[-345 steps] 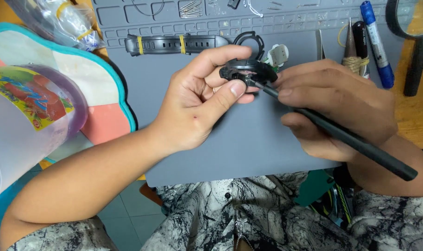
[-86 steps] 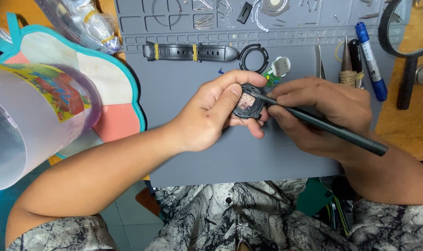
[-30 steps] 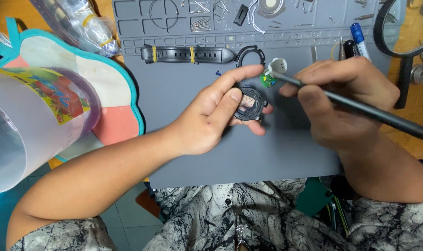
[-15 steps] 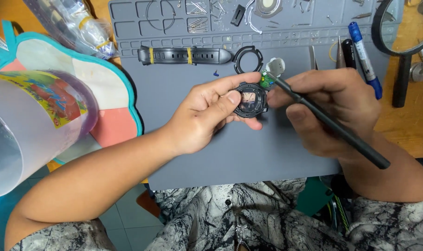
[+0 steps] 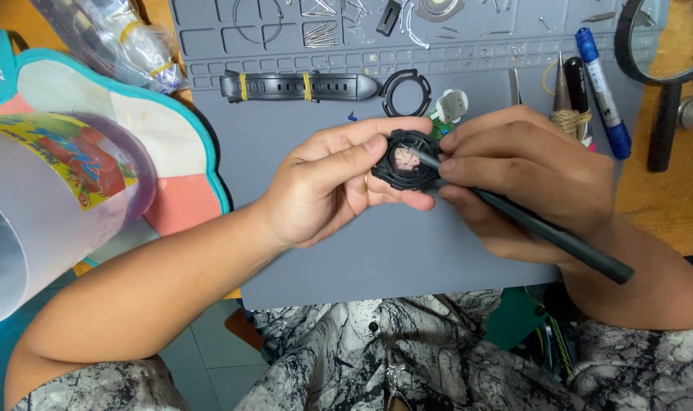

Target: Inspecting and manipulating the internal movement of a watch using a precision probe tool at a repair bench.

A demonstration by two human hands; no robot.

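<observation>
Since half a second ago your right hand [image 5: 529, 179] has dropped closer, so the black stylus tool [image 5: 544, 232] now lies flatter, tip inside the watch case [image 5: 409, 160] instead of at its upper edge. Your left hand [image 5: 327, 179] pinches the case, thumb and fingers around its rim, above the grey silicone mat [image 5: 362, 251]. Right hand is closed on the tool like a pen. Case: matte black, notched, round, pale dial inside. Ribbed black strap [image 5: 301, 86] and loose bezel ring [image 5: 405, 91] lie beyond.
</observation>
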